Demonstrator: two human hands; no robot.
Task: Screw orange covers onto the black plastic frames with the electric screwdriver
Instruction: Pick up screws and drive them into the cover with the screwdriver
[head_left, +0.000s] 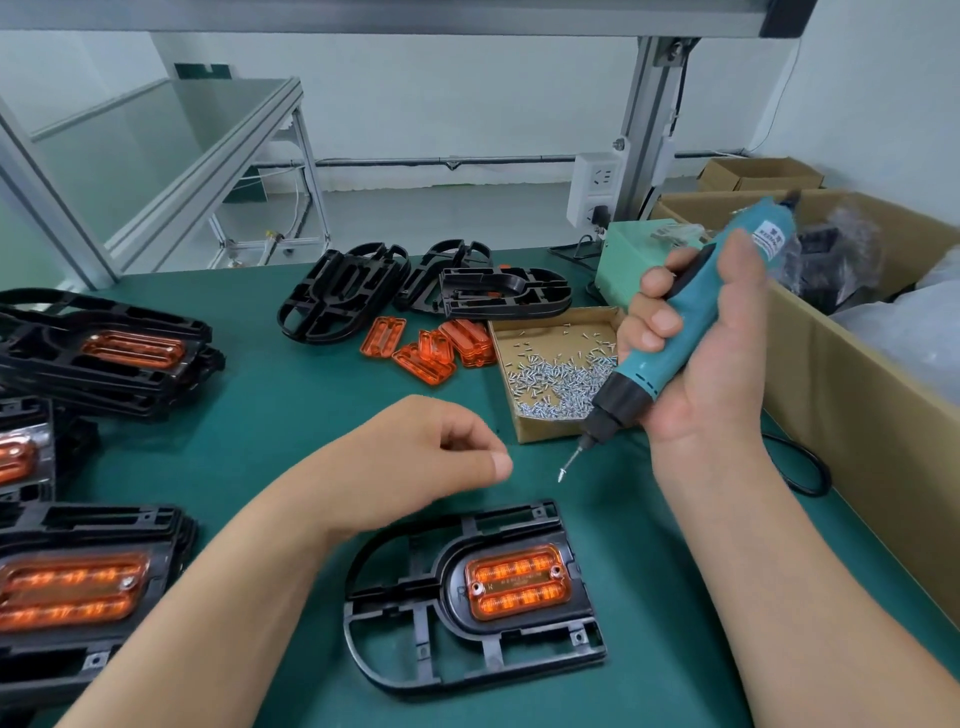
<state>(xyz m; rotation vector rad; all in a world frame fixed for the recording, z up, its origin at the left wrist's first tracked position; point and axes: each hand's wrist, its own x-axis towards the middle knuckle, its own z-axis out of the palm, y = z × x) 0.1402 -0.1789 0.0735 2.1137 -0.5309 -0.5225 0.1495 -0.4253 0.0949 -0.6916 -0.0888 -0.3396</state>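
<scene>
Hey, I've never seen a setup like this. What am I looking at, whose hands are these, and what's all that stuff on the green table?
There is no machine here. A person wears a camera on the head, so this single picture looks down at their own two hands. The right hand grips a blue electric screwdriver with a small screw on its tip. The left hand hovers with curled fingers; whether it holds anything is hidden. Below, on the green table, lies a black plastic frame with an orange cover seated in it. Farther back are a cardboard tray of screws, loose orange covers and empty black frames. At left are stacks of frames with covers fitted.
</scene>
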